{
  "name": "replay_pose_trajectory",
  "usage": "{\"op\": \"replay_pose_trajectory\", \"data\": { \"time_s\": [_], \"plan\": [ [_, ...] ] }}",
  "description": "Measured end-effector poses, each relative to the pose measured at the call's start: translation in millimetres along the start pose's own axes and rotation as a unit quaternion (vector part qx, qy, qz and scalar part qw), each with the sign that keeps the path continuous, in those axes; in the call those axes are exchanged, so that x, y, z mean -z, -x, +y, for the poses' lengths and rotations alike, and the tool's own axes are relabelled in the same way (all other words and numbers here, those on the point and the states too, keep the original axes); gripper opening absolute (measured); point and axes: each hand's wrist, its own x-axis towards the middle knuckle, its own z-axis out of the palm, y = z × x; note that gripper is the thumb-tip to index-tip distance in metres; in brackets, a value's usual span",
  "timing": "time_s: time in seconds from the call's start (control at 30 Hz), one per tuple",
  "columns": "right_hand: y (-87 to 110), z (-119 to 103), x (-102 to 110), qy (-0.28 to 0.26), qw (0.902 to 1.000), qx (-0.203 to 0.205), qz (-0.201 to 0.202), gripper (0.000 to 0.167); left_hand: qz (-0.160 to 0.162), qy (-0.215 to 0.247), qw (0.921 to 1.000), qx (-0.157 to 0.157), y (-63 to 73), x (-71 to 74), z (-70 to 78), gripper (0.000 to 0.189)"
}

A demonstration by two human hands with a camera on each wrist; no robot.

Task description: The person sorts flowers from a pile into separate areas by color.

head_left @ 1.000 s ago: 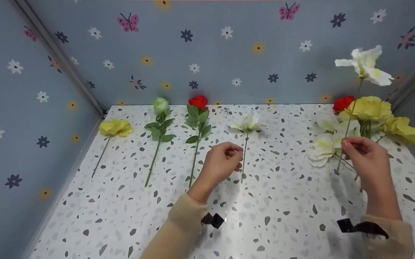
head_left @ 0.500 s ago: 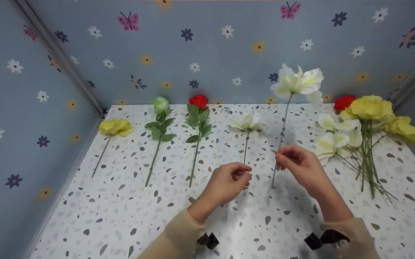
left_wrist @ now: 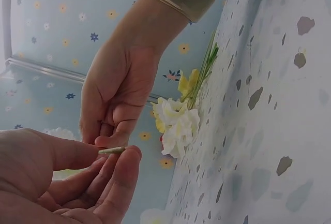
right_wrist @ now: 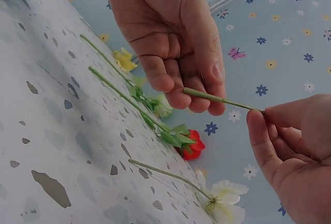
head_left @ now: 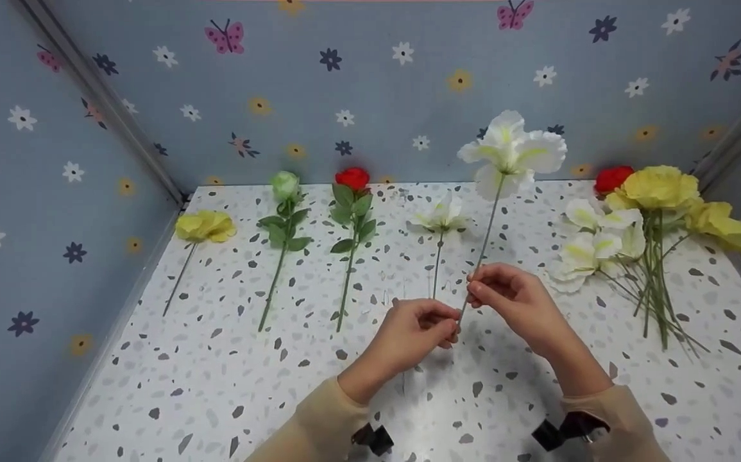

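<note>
My right hand pinches the thin stem of a white flower with ruffled petals and yellow-green streaks, its bloom raised in front of the back wall. At the stem's lower end is my left hand, fingers loosely curled. In the left wrist view, the cut stem end shows between the left thumb and forefinger. From the right wrist view, that stem crosses before the left fingers, with the thumb apart from it. Another white flower lies on the table just behind the left hand.
Leftward on the speckled table lie a yellow flower, a pale green rose and a red rose. At right is a pile of flowers, including a yellow flower, white flower and red flower. Patterned walls enclose the table.
My right hand has carried the white flower leftward from above the right pile to the middle. My left hand has shifted down and right to meet its stem.
</note>
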Motion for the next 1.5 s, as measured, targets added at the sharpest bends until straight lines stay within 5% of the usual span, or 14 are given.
{"op": "replay_pose_trajectory", "data": {
  "time_s": [0.23,0.53,0.77,1.07,1.5],
  "plan": [
    [0.8,-4,-1,-0.005,1.0000,-0.002,-0.004,0.021,-0.001,-0.013,0.9997,-0.019,-0.6,-1.0,-2.5,0.012],
    [3.2,-9,2,-0.036,0.9978,0.019,0.052,0.020,-0.017,-0.055,0.9983,-0.012,1.9,-1.6,0.9,0.011],
    [3.2,-9,-1,-0.054,0.9977,0.027,0.032,0.017,-0.012,-0.051,0.9986,-0.011,1.6,-3.1,0.9,0.009],
    [3.4,-9,-5,-0.024,0.9992,0.028,0.012,0.021,-0.006,-0.021,0.9996,-0.016,2.6,-4.5,2.9,0.009],
    [4.0,-14,9,0.025,0.9995,0.011,0.014,0.030,0.018,-0.072,0.9968,-0.028,-2.4,5.1,7.0,0.009]
  ]
}}
